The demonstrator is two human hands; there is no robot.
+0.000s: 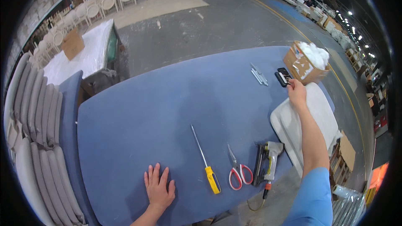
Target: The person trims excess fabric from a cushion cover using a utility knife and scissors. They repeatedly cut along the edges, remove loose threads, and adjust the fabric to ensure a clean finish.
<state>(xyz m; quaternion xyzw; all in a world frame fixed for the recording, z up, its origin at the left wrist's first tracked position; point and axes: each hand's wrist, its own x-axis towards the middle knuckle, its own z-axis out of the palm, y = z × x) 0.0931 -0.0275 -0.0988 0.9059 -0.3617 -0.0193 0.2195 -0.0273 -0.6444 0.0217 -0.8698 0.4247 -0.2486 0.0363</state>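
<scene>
My left hand (pixel 159 187) lies flat on the blue padded table top (pixel 138 113), fingers spread, holding nothing. My right arm stretches to the far right, where my right hand (pixel 297 93) has its fingers pinched together at the edge of a small black object (pixel 283 77). What the fingertips hold, if anything, is too small to tell. Left of that object lie several short metal rods or staple strips (pixel 259 75). Between my arms are a yellow-handled screwdriver (pixel 212 179), red-and-white-handled scissors (pixel 240 176) and a pneumatic staple gun (pixel 270 159) with its hose attached.
A cardboard box (pixel 302 68) of white stuffing stands at the far right corner. Pale grey cushions (pixel 318 104) lie under my right forearm. Grey cushions (pixel 42 109) are stacked on the left. Beyond are a plastic-wrapped table (pixel 90 48) and rows of chair frames (pixel 106 2).
</scene>
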